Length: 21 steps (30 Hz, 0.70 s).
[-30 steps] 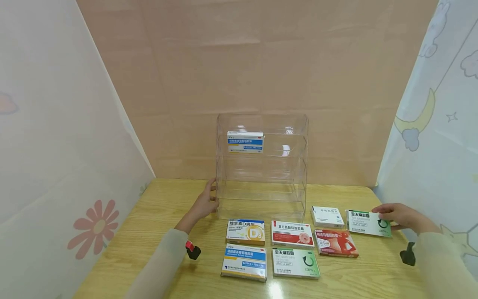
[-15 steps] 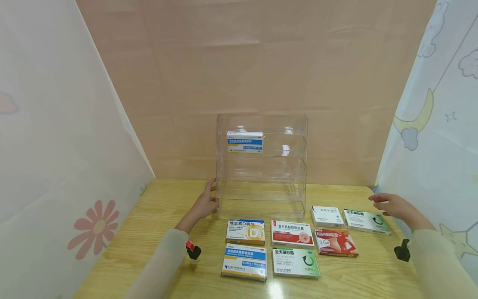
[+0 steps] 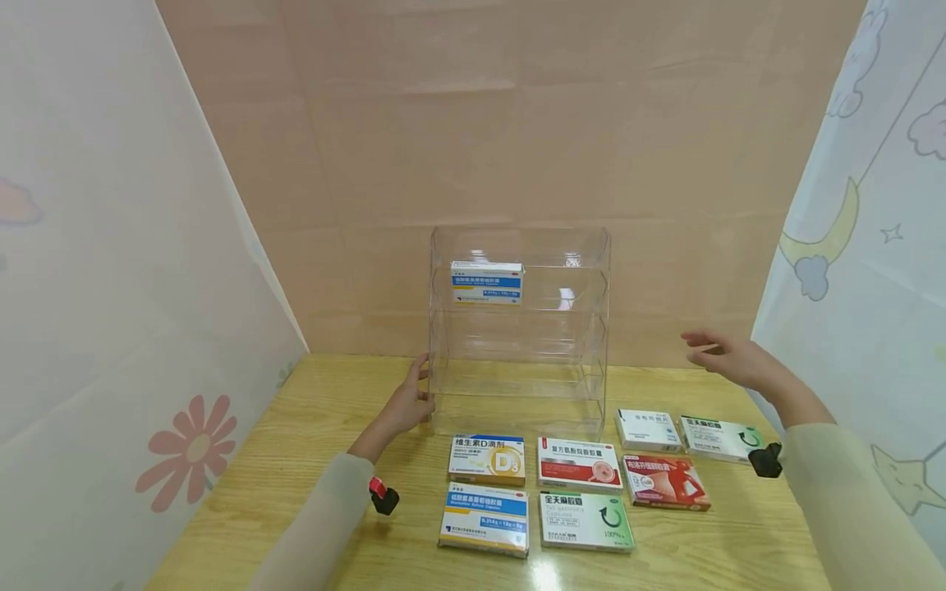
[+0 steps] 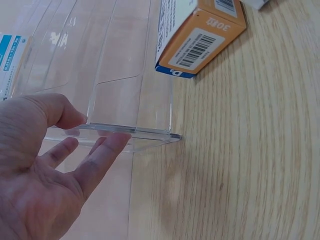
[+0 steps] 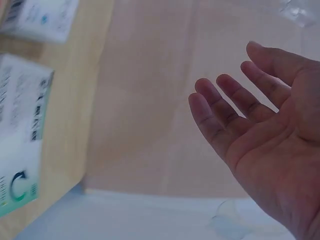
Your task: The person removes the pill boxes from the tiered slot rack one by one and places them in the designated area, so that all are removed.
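Note:
A clear acrylic display rack (image 3: 517, 373) with several tiers stands upright on the table. My left hand (image 3: 402, 406) holds its left side panel, thumb toward the front edge and fingers along the outside; the left wrist view shows the fingertips at the panel (image 4: 112, 127). One blue-and-white medicine box (image 3: 487, 283) sits in an upper tier, at the left. My right hand (image 3: 732, 359) hangs in the air right of the rack, fingers loosely bent, palm bare in the right wrist view. Below it lie a green-and-white medicine box (image 3: 715, 437) and a small white box (image 3: 649, 430).
Before the rack lie a vitamin D box (image 3: 486, 460), a red-and-white box (image 3: 577, 463), a red box (image 3: 667, 481), another blue-and-white box (image 3: 484, 519) and another green-and-white box (image 3: 586, 520). Fabric walls enclose the wooden table (image 3: 296, 443) at back and sides.
My right hand has let go of the green-and-white box at the far right, then risen and moved left toward the rack. The left hand keeps its place on the rack.

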Each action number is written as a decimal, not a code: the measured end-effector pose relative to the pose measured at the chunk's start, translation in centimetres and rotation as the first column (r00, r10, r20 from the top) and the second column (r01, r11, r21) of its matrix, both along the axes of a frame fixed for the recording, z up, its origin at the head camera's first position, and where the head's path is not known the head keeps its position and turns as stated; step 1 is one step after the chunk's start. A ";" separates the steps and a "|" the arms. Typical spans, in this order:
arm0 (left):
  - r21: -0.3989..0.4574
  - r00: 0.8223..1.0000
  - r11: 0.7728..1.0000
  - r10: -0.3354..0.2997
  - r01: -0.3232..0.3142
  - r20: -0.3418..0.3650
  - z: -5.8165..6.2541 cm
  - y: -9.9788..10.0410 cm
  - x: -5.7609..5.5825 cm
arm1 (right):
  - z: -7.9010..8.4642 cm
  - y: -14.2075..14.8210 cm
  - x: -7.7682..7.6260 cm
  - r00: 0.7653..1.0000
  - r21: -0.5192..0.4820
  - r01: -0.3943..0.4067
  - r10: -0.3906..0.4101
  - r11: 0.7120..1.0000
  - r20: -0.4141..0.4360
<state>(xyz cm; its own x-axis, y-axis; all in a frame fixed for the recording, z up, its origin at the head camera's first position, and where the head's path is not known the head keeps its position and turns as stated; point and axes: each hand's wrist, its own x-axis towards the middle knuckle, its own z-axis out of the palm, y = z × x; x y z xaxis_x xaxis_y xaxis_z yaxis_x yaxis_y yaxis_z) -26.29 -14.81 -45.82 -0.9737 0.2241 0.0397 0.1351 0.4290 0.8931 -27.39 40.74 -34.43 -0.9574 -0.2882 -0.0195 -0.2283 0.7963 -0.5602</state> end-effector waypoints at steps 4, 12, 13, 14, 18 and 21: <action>-0.008 1.000 1.000 -0.016 0.016 -0.002 0.1 0.2 -0.1 | 2.2 -2.6 0.1 0.998 -0.020 -0.034 0.033 0.999 -0.057; 0.002 1.000 1.000 -0.024 0.024 0.013 0.0 0.4 0.0 | 5.3 -8.2 0.2 0.986 -0.033 -0.088 0.082 0.996 -0.145; 0.006 1.000 1.000 -0.024 0.024 0.016 -0.1 0.4 0.1 | 5.5 -9.0 0.0 0.984 -0.038 -0.095 0.088 0.995 -0.152; 0.008 1.000 1.000 -0.024 0.023 0.021 -0.2 0.3 0.1 | 5.7 -9.7 -0.1 0.982 -0.044 -0.104 0.096 0.994 -0.161; 0.002 0.999 1.000 -0.007 0.007 0.034 -0.7 0.1 0.4 | 6.3 -12.7 -1.1 0.972 -0.097 -0.159 0.138 0.983 -0.188; -0.012 1.000 1.000 0.001 -0.001 0.031 -0.9 -0.2 0.5 | 6.8 -15.0 -2.1 0.967 -0.135 -0.175 0.145 0.975 -0.209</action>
<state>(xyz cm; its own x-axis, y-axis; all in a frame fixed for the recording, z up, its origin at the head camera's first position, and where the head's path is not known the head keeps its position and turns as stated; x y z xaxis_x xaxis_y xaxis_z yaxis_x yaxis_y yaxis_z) -25.83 -15.03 -46.67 -0.9747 0.2234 0.0068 0.1071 0.4401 0.8916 -29.50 25.70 -27.67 -0.8790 -0.4229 0.2205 -0.4637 0.6496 -0.6025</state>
